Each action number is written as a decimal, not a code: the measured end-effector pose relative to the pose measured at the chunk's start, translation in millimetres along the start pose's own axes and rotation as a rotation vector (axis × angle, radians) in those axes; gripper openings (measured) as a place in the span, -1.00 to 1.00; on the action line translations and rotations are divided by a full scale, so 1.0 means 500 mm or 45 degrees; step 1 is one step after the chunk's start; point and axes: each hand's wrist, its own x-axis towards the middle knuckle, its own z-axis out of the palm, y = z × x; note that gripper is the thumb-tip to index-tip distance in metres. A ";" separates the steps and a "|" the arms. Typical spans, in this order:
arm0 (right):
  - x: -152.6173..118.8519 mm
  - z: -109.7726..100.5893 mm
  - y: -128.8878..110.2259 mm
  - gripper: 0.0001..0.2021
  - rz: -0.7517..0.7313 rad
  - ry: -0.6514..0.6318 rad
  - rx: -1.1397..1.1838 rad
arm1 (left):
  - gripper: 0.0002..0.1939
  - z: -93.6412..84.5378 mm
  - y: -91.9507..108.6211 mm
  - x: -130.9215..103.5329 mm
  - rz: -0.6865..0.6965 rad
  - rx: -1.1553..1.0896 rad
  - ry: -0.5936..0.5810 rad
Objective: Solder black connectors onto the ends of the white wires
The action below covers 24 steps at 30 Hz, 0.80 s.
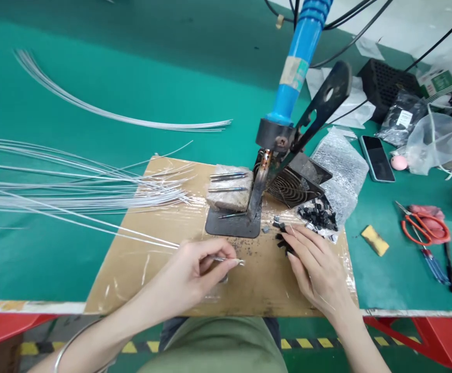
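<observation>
My left hand (210,264) is closed in a pinch on the end of white wires (148,237), whose tips stick out just past the thumb and forefinger. These wires trail away to the left. My right hand (319,264) lies low over the board, fingers stretched and thumb apart. Its fingertips touch small black pieces (281,244), partly hidden under them. Just behind that hand is a pile of small black parts (319,215). A blue-handled soldering iron (293,72) stands in its black stand (231,224), tip pointing down, in front of and between my hands.
Brown board (132,259) covers the green table's (93,62) front. Loose white wires (74,181) lie left, another bundle (132,118) behind. A wrapped block (229,197) bears metal tips. To the right are bubble wrap (342,166), a phone (377,158), yellow sponge (375,240) and orange-handled scissors (416,228).
</observation>
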 end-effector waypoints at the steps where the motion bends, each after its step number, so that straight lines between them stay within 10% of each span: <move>1: 0.007 0.005 -0.004 -0.68 -0.020 -0.015 -0.007 | -0.67 0.000 0.000 0.001 0.001 0.008 0.013; 12: -0.015 0.004 -0.006 -0.73 -0.086 0.074 0.040 | -0.72 -0.006 0.021 0.013 -0.039 -0.054 0.164; 24: -0.082 -0.011 -0.048 -0.69 0.668 0.595 0.332 | -0.75 -0.003 0.030 0.013 -0.006 -0.142 0.265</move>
